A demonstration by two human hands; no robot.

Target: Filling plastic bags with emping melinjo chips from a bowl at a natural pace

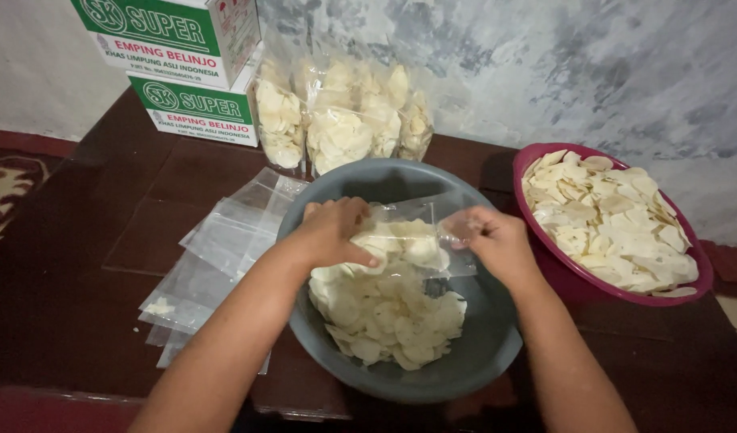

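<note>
A grey plastic basin (472, 361) sits in front of me, holding a heap of pale flat crackers (388, 309). Over the heap I hold a clear plastic bag (420, 228) that is partly filled with crackers. My left hand (332, 232) presses down on crackers at the bag's left side, fingers curled over them. My right hand (496, 240) pinches the bag's right edge and keeps it stretched.
A maroon basin (701, 281) full of crackers stands at the right. Empty clear bags (220, 252) lie spread on the dark floor at the left. Filled cracker bags (344, 120) lean on the grey wall behind, next to two stacked green and white cartons (184, 56).
</note>
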